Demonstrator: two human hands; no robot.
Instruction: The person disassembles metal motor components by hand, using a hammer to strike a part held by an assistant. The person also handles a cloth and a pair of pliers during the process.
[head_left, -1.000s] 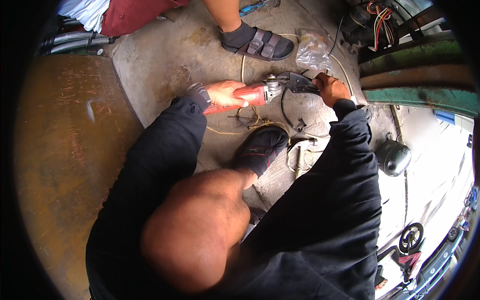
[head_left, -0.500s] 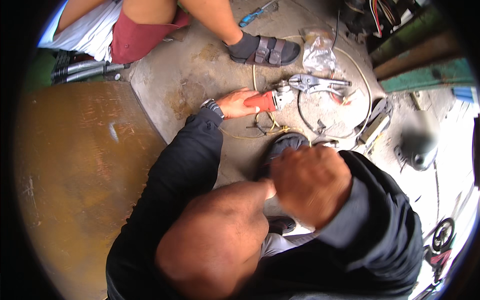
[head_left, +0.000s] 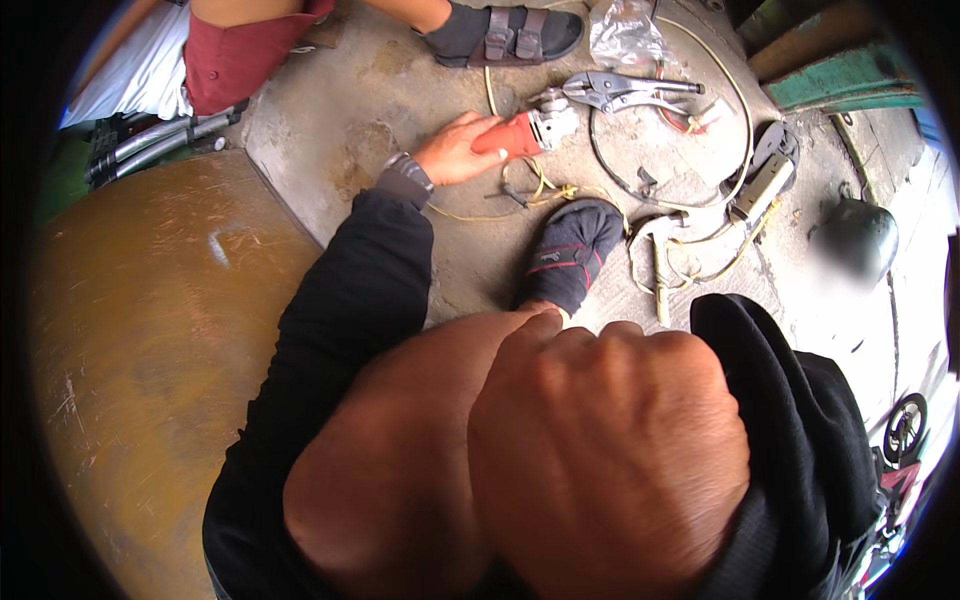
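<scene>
My left hand [head_left: 452, 152] is wrapped round the red body of an angle grinder [head_left: 508, 138] lying on the concrete floor. The grinder's metal head faces right, close to a pair of locking pliers [head_left: 630, 92]. Close to the camera, my right hand [head_left: 612, 450] is closed in a fist, knuckles up, over my bent leg [head_left: 390, 440]. Its fingers curl under, so whatever they hold, if anything, is hidden. Below the grinder lies a knotted yellowish cord [head_left: 545, 190], beside my dark shoe [head_left: 575, 245].
A hammer [head_left: 660, 265] and a white power strip [head_left: 765, 188] lie right of my shoe. Cable loops [head_left: 748, 110] and a clear plastic bag [head_left: 625, 40] spread beyond. A scratched brown panel [head_left: 150, 330] fills the left. Another person's sandalled foot [head_left: 510, 38] rests at the top. A dark rounded object [head_left: 855, 240] stands right.
My right fist has come nearer the camera and lower, uncovering my shoe and the hammer. The view has shifted, so the floor things sit higher. My left hand stays on the grinder.
</scene>
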